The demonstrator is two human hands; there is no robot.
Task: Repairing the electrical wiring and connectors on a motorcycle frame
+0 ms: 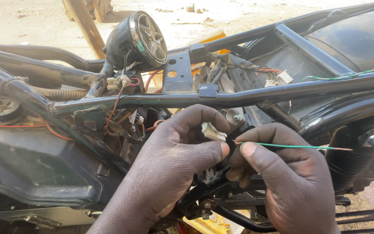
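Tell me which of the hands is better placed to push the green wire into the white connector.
The right hand: it already pinches the green wire, whose bare tip points at the white connector held by the left hand.

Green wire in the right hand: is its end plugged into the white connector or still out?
Out. The green wire is pinched in the right hand, its tip free beside the white connector held by the left hand.

Head camera, looking down, close over a motorcycle frame [221, 99]
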